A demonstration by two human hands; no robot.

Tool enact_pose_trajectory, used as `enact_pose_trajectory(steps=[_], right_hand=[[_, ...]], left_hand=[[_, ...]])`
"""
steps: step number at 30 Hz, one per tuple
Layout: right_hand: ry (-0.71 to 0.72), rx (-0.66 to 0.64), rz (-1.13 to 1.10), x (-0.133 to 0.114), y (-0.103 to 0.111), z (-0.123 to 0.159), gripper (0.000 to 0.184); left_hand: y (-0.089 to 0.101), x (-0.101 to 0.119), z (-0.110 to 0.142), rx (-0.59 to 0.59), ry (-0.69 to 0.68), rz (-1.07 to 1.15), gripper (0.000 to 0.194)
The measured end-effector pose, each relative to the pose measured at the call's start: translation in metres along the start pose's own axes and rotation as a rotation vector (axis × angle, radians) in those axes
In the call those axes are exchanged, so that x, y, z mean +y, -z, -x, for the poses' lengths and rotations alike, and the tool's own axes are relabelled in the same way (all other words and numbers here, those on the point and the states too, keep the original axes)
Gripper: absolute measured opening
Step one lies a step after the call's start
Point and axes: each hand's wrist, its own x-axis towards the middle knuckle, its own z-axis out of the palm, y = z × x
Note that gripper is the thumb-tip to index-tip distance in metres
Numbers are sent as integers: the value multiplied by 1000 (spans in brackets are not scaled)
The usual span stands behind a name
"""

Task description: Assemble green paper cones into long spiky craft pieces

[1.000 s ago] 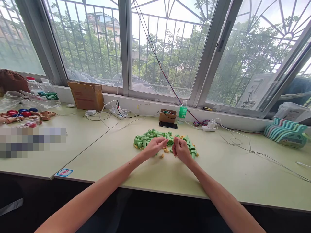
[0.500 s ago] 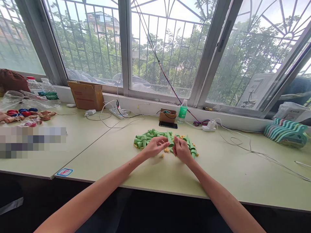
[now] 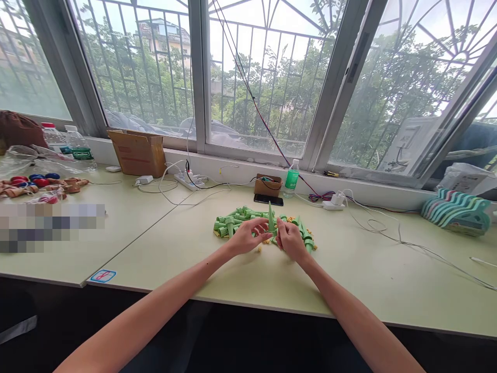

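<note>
One green cone [image 3: 271, 218] points up, pinched by the left hand [image 3: 245, 238]; nobody can tell what the right hand [image 3: 291, 240] grips. Many green bits [image 3: 230, 221] lie behind.

A flat, pale yellow-green table [image 3: 388, 269], seamed at left, is set before grey-framed glass windows [image 3: 200, 103] on the far side. Beyond dark metal bars [image 3: 268, 28], leafy green trees [image 3: 392, 109] and a pale building [image 3: 165, 36] are lit by daylight.

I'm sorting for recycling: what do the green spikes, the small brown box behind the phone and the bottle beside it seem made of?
Green spikes: probably moulded plastic, semi-matt, evenly coloured. Brown box: likely cardboard, matt and thin-walled. Bottle: apparently plastic, smooth and partly see-through.
</note>
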Motion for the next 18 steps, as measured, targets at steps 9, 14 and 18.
enact_pose_trajectory(steps=[9,14,18], right_hand=[[23,-19,42,-5,0,1,66],[6,-37,47,-2,1,0,66],[-12,-39,55,-1,1,-1,64]], left_hand=[[-1,-3,1,3,-91,-47,39],[0,-1,1,-8,-169,-111,31],[0,0,2,-16,-193,-172,27]])
